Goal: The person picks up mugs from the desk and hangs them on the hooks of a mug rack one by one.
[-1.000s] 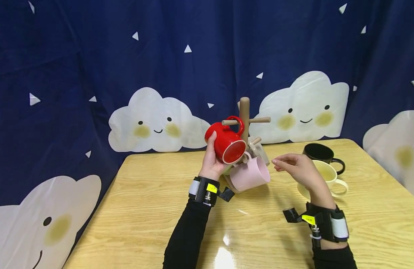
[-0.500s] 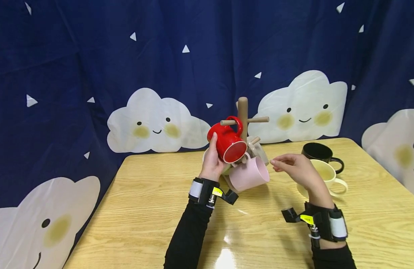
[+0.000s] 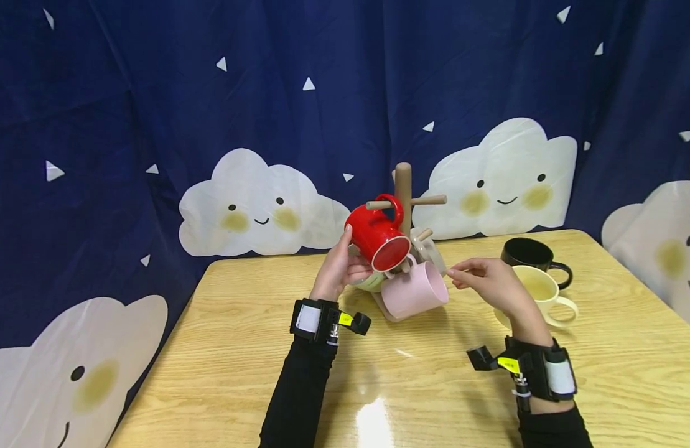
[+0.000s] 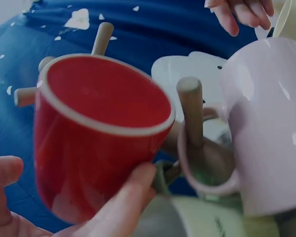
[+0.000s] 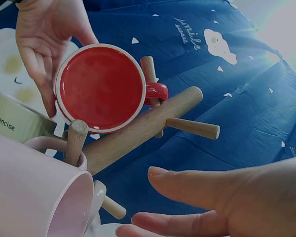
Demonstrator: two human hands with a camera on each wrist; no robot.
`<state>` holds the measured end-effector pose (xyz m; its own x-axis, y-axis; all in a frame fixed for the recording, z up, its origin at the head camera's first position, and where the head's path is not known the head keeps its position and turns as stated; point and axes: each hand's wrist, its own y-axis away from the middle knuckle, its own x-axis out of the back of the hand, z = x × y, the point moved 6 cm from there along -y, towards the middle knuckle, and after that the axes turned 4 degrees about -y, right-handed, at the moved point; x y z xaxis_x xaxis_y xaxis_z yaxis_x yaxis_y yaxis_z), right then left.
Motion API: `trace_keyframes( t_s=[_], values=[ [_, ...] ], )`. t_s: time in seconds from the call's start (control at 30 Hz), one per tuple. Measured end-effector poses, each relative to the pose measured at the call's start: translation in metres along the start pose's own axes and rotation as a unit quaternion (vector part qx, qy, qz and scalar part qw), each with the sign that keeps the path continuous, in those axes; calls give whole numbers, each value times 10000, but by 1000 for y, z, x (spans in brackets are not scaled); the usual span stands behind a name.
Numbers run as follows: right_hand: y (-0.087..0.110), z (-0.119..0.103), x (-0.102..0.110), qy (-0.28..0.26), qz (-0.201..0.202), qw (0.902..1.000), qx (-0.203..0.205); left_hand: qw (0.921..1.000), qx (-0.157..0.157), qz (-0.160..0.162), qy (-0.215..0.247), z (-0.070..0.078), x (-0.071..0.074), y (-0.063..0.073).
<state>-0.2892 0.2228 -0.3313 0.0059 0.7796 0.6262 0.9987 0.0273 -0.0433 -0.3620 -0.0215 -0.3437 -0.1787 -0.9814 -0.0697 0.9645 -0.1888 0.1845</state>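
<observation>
A red mug (image 3: 369,233) hangs by its handle from an upper peg of a wooden mug tree (image 3: 403,183), its body tilted. Beside it is my left hand (image 3: 338,269), fingers spread loosely; in the left wrist view a fingertip is against or very near the mug's side, while the thumb stands apart. Below, a pink mug (image 3: 410,294) hangs on a lower peg. My right hand (image 3: 490,283) hovers to its right with relaxed fingers, holding nothing. A pale green mug (image 5: 19,121) and a greyish-white mug (image 3: 430,250) also hang low, partly hidden.
On the right of the wooden table (image 3: 238,348), a black mug (image 3: 525,252) stands behind a pale yellow mug (image 3: 537,287). Another upper peg (image 3: 431,200) points right. A blue curtain (image 3: 322,37) with clouds hangs behind the table.
My left hand has loosened from the red mug and drawn back left and slightly down. The red mug stays hanging on its peg. My right hand has barely moved.
</observation>
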Motion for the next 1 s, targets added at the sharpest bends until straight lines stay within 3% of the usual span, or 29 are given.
trace_keyframes(
  t_s=[0.2, 0.4, 0.57, 0.73, 0.8, 0.9, 0.93, 1.0],
  values=[
    [0, 1, 0, 33, -9, 10000, -11, 9989, -431, 128, 159, -7, 25, 18],
    [0, 3, 2, 7, 23, 10000, 22, 9961, -530, 555, 447, -16, 62, 38],
    [-1, 6, 4, 22, 45, 10000, 11, 9921, -717, 770, 689, -11, 86, 50],
    [-2, 8, 4, 14, 9, 10000, -46, 9893, -955, 857, 693, -2, 95, 61],
    [-1, 8, 4, 7, -4, 10000, -74, 9887, -1074, 942, 463, 2, 94, 65],
    [-1, 6, 4, 17, -17, 10000, -70, 9855, -1196, 1132, -421, 7, 89, 70],
    [-1, 6, 4, 28, -24, 10000, -74, 9817, -1220, 1171, -871, 9, 86, 71],
    [-1, 5, 4, 49, -38, 9999, -82, 9667, -1294, 1177, -1865, 12, 79, 75]
  ],
)
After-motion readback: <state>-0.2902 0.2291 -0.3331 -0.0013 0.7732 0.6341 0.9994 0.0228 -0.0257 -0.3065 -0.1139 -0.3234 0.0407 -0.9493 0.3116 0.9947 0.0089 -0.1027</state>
